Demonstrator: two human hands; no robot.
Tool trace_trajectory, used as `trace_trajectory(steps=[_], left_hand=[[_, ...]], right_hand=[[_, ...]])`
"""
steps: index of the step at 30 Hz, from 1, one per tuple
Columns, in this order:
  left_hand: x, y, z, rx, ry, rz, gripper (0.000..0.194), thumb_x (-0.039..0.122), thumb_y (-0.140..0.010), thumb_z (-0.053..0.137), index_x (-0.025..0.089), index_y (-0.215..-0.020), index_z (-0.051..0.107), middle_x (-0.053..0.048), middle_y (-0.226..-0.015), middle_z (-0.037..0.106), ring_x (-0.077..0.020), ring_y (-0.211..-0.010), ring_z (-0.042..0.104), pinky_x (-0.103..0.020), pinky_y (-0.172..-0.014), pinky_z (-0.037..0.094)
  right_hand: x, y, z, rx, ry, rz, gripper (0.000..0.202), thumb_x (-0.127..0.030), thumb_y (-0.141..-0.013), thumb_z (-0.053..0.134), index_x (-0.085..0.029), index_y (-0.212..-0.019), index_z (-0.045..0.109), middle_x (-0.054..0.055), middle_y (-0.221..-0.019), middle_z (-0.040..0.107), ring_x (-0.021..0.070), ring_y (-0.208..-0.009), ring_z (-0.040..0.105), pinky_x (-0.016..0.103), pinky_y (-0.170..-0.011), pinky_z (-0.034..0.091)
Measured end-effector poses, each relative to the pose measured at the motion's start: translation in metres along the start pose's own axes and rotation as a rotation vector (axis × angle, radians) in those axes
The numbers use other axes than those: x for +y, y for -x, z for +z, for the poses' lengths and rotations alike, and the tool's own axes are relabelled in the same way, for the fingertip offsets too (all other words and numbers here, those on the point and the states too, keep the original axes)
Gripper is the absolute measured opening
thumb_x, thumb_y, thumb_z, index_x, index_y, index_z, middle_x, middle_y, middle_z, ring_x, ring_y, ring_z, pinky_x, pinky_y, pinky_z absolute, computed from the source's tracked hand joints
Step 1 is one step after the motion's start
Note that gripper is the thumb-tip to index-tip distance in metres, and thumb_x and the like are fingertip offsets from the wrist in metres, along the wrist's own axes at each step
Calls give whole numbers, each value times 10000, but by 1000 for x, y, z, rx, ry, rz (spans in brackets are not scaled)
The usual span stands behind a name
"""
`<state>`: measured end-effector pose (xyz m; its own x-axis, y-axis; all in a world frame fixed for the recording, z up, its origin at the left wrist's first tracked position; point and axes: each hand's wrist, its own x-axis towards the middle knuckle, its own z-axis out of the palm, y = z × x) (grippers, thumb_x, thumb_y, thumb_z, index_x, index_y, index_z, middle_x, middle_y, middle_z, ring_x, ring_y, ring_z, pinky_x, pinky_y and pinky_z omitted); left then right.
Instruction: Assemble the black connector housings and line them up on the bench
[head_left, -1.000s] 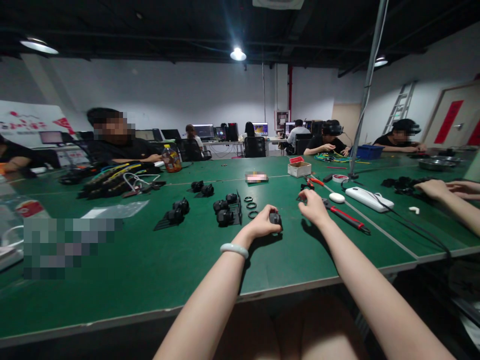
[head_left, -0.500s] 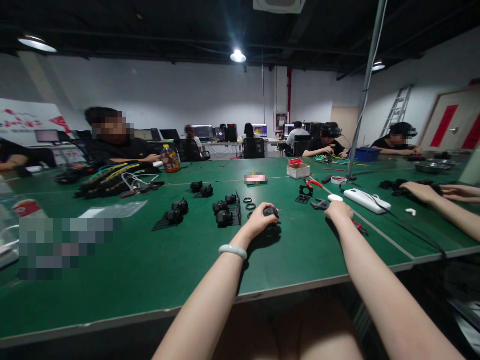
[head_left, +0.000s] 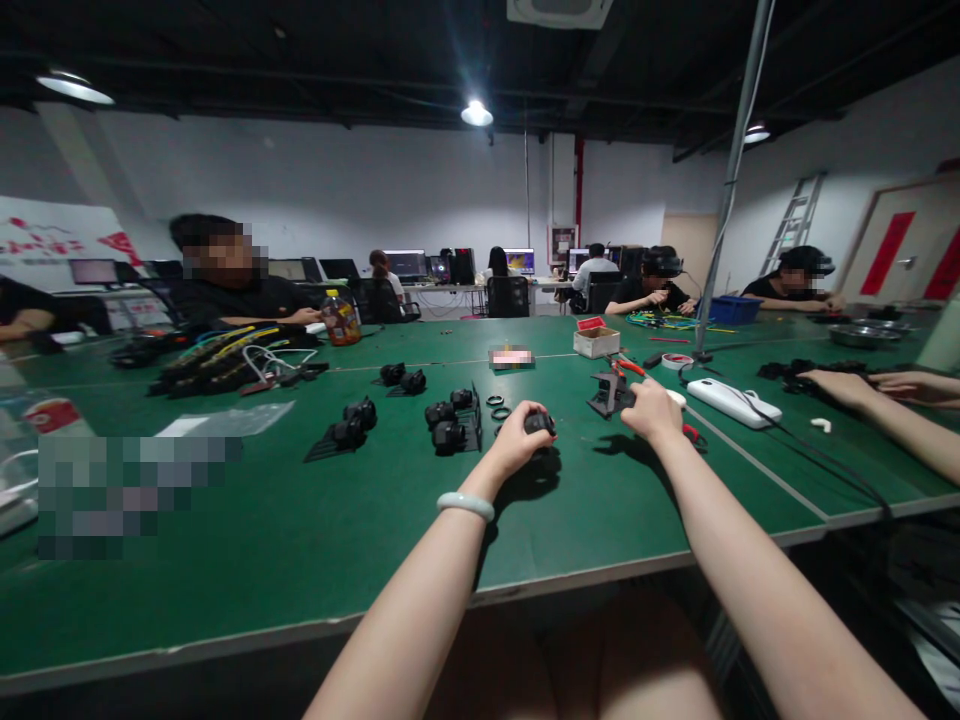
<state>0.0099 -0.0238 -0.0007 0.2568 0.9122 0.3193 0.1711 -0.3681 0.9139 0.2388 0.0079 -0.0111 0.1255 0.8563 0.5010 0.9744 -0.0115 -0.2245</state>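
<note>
My left hand [head_left: 521,438] is closed around a round black camera-like part [head_left: 538,424], just above the green table [head_left: 390,530]. My right hand [head_left: 654,412] grips a red-handled tool with wide black jaws [head_left: 621,396], held out to the left. The red handle shows behind the wrist. Where the jaws point, their outline merges with a black bracket, so I cannot tell whether they touch. Black rings [head_left: 501,413] lie beside my left hand. Left of them stand black lens-like parts on a bracket [head_left: 452,420].
More black parts [head_left: 352,425] stand to the left. Orange-handled pliers [head_left: 630,367], a small box [head_left: 596,341], a white power strip [head_left: 735,403] and a metal pole [head_left: 721,230] are on the right. A co-worker's hands [head_left: 844,388] work at the right edge.
My right hand has moved left and slightly up with the red-handled tool, bringing its jaws over the bracket's spot. My left hand has barely moved, still holding the round part.
</note>
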Motion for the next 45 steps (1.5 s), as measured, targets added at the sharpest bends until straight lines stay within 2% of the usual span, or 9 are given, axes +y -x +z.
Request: trace_trajectory(steps=[3, 6, 10, 18, 27, 36, 41, 45], left_hand=[[6, 4, 2, -63, 21, 5, 356, 92, -511, 517, 150, -855, 444, -7, -798, 539, -135, -683, 545, -257, -632, 414], [12, 7, 4, -202, 88, 13, 365, 76, -513, 499, 147, -865, 433, -12, -818, 531, -134, -665, 550, -253, -620, 411], [21, 12, 6, -346, 126, -6, 390, 62, -511, 493, 153, -883, 424, -14, -835, 531, -138, -677, 549, -243, -612, 402], [34, 21, 4, -513, 160, -87, 399, 74, -521, 470, 157, -909, 427, -12, -845, 548, -147, -694, 547, -247, -630, 391], [40, 25, 3, -538, 183, -113, 363, 105, -551, 480, 163, -909, 450, -10, -837, 550, -147, -698, 544, -256, -666, 392], [36, 25, 4, -560, 248, -160, 408, 111, -571, 513, 165, -968, 437, -33, -909, 526, -144, -709, 542, -276, -665, 410], [32, 25, 6, -625, 371, -238, 456, 119, -584, 484, 178, -1030, 412, -41, -866, 543, -145, -637, 559, -293, -626, 419], [31, 25, 4, -626, 421, -330, 498, 126, -577, 486, 211, -1060, 396, -34, -888, 551, -149, -616, 567, -285, -605, 425]], right_hand=[[-14, 9, -4, 93, -18, -238, 208, -218, -606, 442, -195, -784, 546, 45, -850, 502, 155, -688, 509, 228, -517, 324], [-21, 14, -4, 136, -37, -389, 200, -195, -598, 438, -194, -768, 543, 38, -837, 486, 125, -624, 479, 218, -499, 290], [-22, 14, -3, 169, -92, -510, 172, -158, -579, 439, -184, -714, 542, 32, -791, 466, 112, -601, 444, 214, -506, 281], [-23, 14, -4, 175, -258, -683, 120, -157, -590, 464, -160, -685, 537, 31, -740, 408, 111, -627, 399, 208, -562, 307], [-28, 17, -8, 140, -235, -738, 106, -193, -614, 482, -153, -690, 545, 42, -752, 414, 122, -656, 393, 219, -593, 304], [-36, 20, -8, 107, -166, -778, 112, -223, -637, 494, -149, -697, 552, 59, -770, 433, 136, -686, 393, 225, -607, 302], [-38, 20, -5, 114, -172, -756, 98, -193, -668, 468, -149, -699, 549, 55, -766, 430, 130, -690, 388, 222, -613, 298], [-36, 19, -5, 134, -185, -736, 109, -216, -681, 466, -149, -684, 552, 55, -752, 428, 131, -683, 380, 226, -612, 293]])
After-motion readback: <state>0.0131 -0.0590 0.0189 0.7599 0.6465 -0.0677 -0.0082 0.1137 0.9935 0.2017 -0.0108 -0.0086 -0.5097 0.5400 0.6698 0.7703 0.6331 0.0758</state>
